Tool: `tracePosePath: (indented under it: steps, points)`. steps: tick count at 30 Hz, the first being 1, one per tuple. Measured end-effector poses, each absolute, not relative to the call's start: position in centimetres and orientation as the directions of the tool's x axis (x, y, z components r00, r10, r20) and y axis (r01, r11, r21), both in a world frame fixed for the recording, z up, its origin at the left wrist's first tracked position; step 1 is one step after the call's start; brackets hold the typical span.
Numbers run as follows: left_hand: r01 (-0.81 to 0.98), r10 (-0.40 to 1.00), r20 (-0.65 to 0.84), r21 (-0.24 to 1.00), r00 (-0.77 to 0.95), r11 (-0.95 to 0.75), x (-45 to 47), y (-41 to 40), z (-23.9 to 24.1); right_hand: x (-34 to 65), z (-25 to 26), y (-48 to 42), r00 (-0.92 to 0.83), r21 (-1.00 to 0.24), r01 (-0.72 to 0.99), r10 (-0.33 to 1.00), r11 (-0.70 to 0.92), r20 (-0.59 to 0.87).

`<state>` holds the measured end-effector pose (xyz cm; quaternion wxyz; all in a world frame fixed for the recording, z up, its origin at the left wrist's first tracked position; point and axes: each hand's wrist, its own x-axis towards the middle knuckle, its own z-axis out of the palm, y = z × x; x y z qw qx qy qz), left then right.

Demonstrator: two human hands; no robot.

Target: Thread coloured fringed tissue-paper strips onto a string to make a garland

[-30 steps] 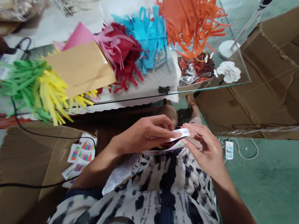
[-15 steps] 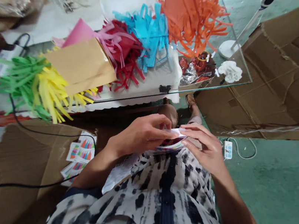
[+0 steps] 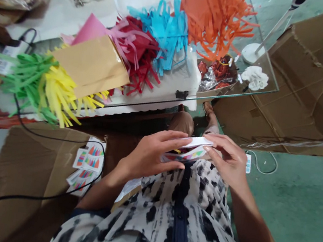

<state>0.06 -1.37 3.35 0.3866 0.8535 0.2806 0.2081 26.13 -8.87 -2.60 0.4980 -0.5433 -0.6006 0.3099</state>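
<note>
Above my lap, a folded printed card (image 3: 195,153) with a white upper flap and coloured patterns is held between my two hands. My left hand (image 3: 152,151) grips its left end, fingers across the top and thumb below. The right end is pinched by my right hand (image 3: 228,158), with the thumb near the lower edge and the fingers over the flap. Something dark red and yellow shows in the gap between the card's layers; I cannot make out what it is.
Along the glass table edge lie green (image 3: 28,79), yellow (image 3: 59,91), red (image 3: 137,55), blue (image 3: 165,32) and orange (image 3: 219,20) paper tassels. A tan sheet (image 3: 92,64) covers some. Printed cards (image 3: 88,162) rest on cardboard at left. A black cable (image 3: 31,198) crosses there.
The card's white flap now shows wider and the gap beneath it is more visible. My left fingers have straightened along the card, and my right hand has shifted slightly right.
</note>
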Motion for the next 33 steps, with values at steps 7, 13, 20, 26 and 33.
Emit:
tracePosePath:
  steps: [7,13,20,26,33]
  points:
    - [0.172,0.789,0.221,0.909,0.573,-0.379,-0.3,-1.6,1.1,26.7,-2.2,-9.1,0.096,-0.932,0.298,0.965,0.204,0.242]
    - [0.17,0.735,0.194,0.906,0.65,-0.389,-0.3,-0.6,1.5,26.1,-1.3,-9.2,-0.119,-0.843,0.469,0.965,0.264,0.236]
    - [0.171,0.702,0.063,0.951,0.709,-0.258,-1.4,-0.3,0.0,26.6,-2.3,-9.7,-0.201,-0.807,0.474,0.936,0.352,0.29]
    - [0.136,0.615,0.058,0.955,0.786,-0.263,-2.2,0.2,-0.3,26.6,-2.2,-10.0,-0.245,-0.785,0.469,0.913,0.406,0.326]
    - [0.075,0.611,0.128,0.953,0.781,-0.295,-2.7,-0.1,-0.6,26.5,-1.4,-9.9,-0.255,-0.781,0.481,0.916,0.398,0.31]
